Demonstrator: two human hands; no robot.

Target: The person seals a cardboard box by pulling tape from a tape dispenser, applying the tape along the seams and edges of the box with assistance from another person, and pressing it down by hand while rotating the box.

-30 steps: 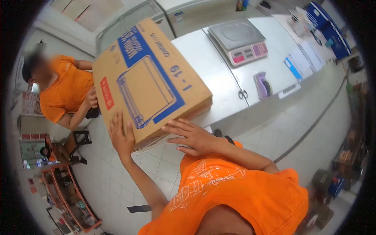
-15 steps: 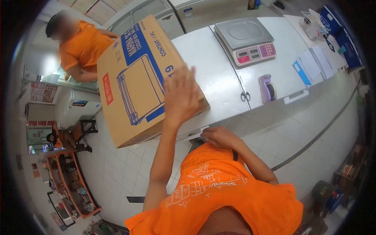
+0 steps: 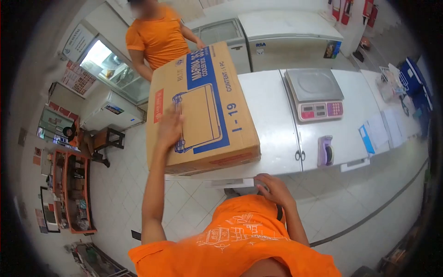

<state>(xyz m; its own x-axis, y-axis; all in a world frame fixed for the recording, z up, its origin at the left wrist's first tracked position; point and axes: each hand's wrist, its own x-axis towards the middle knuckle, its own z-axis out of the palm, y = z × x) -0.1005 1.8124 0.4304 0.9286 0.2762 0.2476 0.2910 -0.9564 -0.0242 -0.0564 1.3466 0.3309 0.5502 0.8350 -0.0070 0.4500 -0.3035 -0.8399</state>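
Ideally, the open left hand should press flat on the large brown cardboard box, left on the white counter; the loosely open, empty right hand could brace its near edge.

Left hand: relocated from the "19" print on the cooler box carton to the drawing's left side; contact appears likely, but blur limits confirmation. Right hand: withdrawn from the carton's near edge to beside the counter's front edge. View: shifted; fire extinguishers now visible.
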